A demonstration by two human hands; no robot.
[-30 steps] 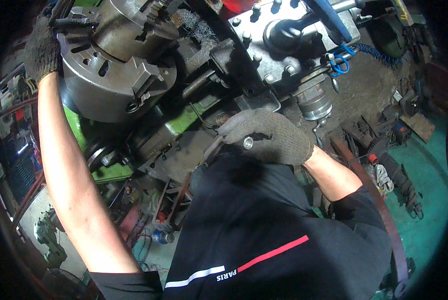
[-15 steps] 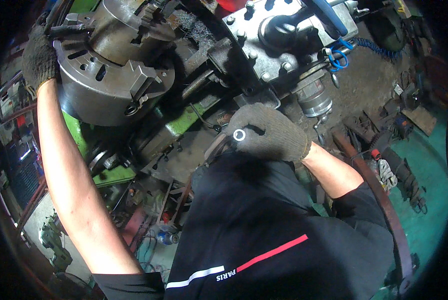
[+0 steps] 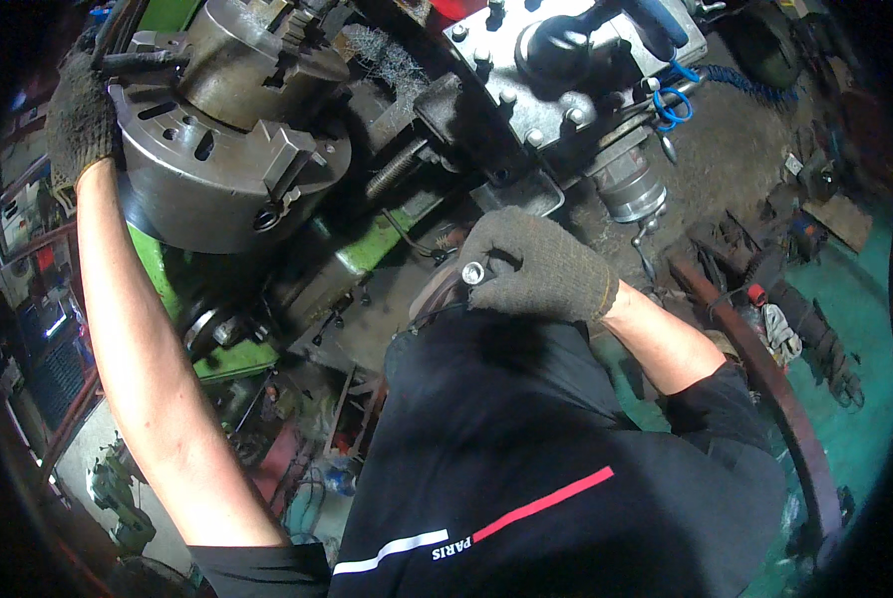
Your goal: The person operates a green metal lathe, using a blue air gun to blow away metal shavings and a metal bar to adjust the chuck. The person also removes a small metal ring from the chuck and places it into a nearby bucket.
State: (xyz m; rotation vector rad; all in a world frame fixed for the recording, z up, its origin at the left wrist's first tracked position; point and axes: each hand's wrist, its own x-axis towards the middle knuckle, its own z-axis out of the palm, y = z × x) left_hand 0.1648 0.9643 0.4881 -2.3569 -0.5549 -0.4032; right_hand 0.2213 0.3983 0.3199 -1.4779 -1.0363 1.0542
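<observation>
My left hand [image 3: 80,115], in a dark knit glove, is at the left rim of a big steel lathe chuck [image 3: 197,189]. Its fingers close around the end of a dark bar [image 3: 148,62]; the fingertips are partly hidden. A round steel workpiece [image 3: 229,85] sits between the chuck's jaws. In front of my body, my gloved right hand [image 3: 541,267] is closed on a short metal rod [image 3: 473,272]. Only its shiny round end shows, so its exact kind cannot be told.
Right of the chuck stands the lathe's carriage with a bolted steel top [image 3: 526,100], a dark lever and a blue coiled hose [image 3: 750,82]. Metal swarf [image 3: 382,55] lies behind. Green machine bed [image 3: 367,249] runs below. A rusty curved bar [image 3: 765,379] lies at right.
The rod's end in my right hand has tilted slightly, showing more of its side. My left hand stays at the chuck. The view has shifted a little.
</observation>
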